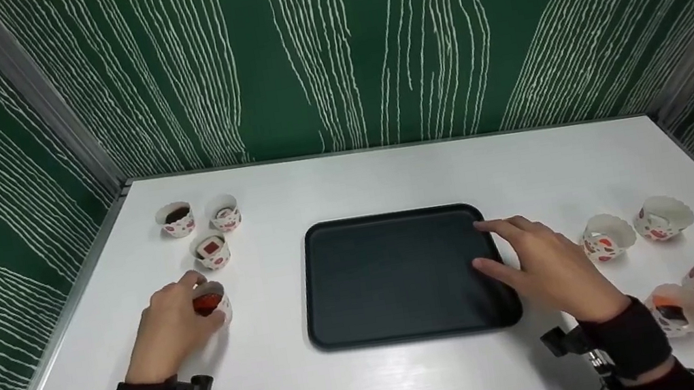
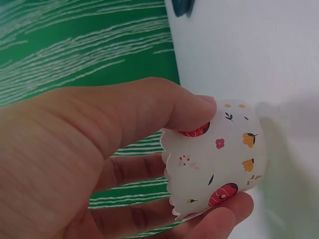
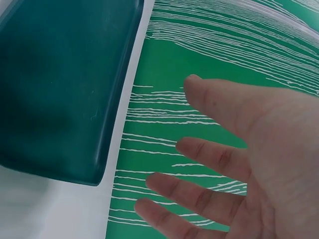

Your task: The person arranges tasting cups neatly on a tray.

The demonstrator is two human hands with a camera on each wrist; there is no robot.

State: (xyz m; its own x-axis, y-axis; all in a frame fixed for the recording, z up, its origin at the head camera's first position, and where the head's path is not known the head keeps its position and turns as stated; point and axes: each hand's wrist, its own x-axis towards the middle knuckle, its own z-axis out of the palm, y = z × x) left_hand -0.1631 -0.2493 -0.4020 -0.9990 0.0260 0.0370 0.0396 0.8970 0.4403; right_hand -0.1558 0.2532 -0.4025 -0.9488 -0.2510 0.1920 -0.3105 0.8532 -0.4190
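My left hand pinches the paper cup at the tray's nine o'clock, thumb over its rim. I'd keep the squeeze light so the thin wall doesn't buckle. My right hand hovers over the tray's three o'clock edge, fingers spread, holding nothing.

My white worktop looks smooth with a faint sheen. The dark rectangular plastic tray is matt. The small flower-printed paper cup is thin, translucent, scallop-edged.
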